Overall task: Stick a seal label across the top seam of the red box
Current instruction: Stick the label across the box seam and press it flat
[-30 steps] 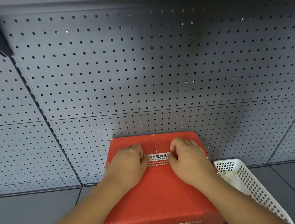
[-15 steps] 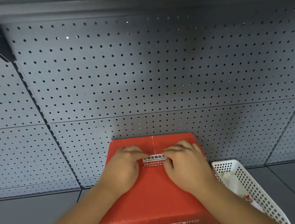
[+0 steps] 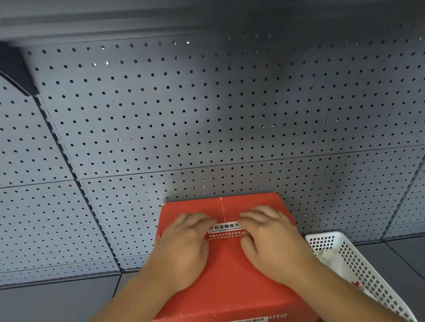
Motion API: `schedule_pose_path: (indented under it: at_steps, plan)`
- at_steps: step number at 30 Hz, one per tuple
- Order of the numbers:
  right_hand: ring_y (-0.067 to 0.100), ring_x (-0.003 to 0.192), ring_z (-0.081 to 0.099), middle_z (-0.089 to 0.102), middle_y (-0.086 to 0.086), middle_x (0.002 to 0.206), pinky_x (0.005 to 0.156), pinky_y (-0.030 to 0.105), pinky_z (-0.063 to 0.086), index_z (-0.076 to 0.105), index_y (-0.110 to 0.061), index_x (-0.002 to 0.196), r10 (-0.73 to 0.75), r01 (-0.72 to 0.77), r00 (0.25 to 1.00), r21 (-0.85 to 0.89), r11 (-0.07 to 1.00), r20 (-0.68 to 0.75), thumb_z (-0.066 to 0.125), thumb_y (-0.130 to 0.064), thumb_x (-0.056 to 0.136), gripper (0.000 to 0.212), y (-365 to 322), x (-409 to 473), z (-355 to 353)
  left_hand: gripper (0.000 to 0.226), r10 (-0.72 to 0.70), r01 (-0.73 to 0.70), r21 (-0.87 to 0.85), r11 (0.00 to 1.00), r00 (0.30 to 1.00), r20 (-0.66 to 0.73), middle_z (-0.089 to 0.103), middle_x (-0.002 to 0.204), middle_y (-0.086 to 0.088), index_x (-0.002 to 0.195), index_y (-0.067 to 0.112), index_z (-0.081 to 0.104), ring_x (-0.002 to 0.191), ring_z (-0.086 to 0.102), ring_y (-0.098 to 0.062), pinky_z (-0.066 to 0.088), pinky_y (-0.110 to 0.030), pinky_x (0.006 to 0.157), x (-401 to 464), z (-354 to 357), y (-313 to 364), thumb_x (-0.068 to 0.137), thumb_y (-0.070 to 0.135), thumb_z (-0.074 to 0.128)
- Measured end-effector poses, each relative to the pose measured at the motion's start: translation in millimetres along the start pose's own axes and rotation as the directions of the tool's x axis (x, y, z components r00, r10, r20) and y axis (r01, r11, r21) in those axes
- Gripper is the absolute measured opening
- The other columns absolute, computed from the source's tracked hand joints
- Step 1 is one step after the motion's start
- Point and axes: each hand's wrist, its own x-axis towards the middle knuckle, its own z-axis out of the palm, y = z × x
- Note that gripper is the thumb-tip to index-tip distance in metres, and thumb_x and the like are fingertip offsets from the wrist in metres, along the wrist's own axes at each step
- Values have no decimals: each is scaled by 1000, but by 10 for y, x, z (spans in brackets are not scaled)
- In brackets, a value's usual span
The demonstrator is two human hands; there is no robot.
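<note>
Left hand (image 3: pixel 185 246) fingers (image 3: pixel 198 219) flat, spread, gripping nothing; they press the left end of the seal label (image 3: pixel 225 229). Right hand (image 3: pixel 268 240) fingers (image 3: pixel 251 215) same, flat on the right end. Likely reason: palms-down pressure from both ends bonds the adhesive and keeps the label square across the seam (image 3: pixel 222 207).

Label sits at 12 o'clock of the red box (image 3: pixel 229 286) top, straddling the seam; only its middle shows between the hands. Box stands on the shelf (image 3: pixel 53 313), back edge against the pegboard (image 3: pixel 203 123). White basket (image 3: pixel 354 264) touching or just beside it at 3 o'clock.

Versus a second ago: fingers were curled, pinching the label ends; now flattened. Label position unchanged.
</note>
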Motion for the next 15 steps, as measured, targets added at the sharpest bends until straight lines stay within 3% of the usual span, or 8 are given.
schedule_pose_path:
  at_steps: [3, 6, 8, 12, 15]
  plan:
    - [10, 148, 32, 53, -15, 152, 119, 37, 24, 58, -28, 142, -153, 146, 982, 71, 987, 108, 35, -41, 98, 51, -12, -122, -54, 71, 9, -5, -20, 1000, 977, 213, 31, 156, 28, 153, 38, 34, 145, 19, 1, 19, -33, 116, -115, -11, 137, 84, 45, 17]
    - [5, 154, 14, 37, -19, 162, 126, 37, 9, 42, -33, 153, -167, 160, 967, 52, 986, 190, 27, -52, 103, 56, 35, -179, -79, 70, -1, -12, 48, 999, 962, 272, 14, 166, 25, 159, 40, 15, 150, 2, 4, 6, -30, 122, -193, 20, 173, 95, 69, 12]
    - [1, 155, 6, 31, -22, 164, 127, 38, 5, 34, -37, 157, -161, 159, 961, 25, 987, 224, 22, -57, 103, 59, 79, -191, -113, 77, -14, -15, 88, 996, 946, 324, 2, 167, 25, 159, 42, 6, 150, -8, 6, -3, -28, 121, -222, 2, 144, 90, 77, 9]
    - [-3, 154, -3, 22, -28, 165, 127, 39, 4, 25, -41, 159, -134, 137, 959, 3, 991, 248, 16, -60, 102, 60, 161, -255, -136, 101, 19, -54, 83, 995, 924, 382, -15, 164, 24, 158, 41, -6, 145, -24, 9, -12, -28, 121, -270, -58, 111, 80, 91, 35]
    - [-1, 154, 3, 29, -26, 163, 126, 34, 3, 33, -39, 157, -110, 114, 976, -12, 993, 190, 20, -58, 103, 58, 176, -302, -140, 123, 37, -79, 96, 992, 925, 379, -17, 163, 21, 159, 34, -7, 144, -26, 8, -18, -25, 119, -285, -92, 126, 67, 98, 45]
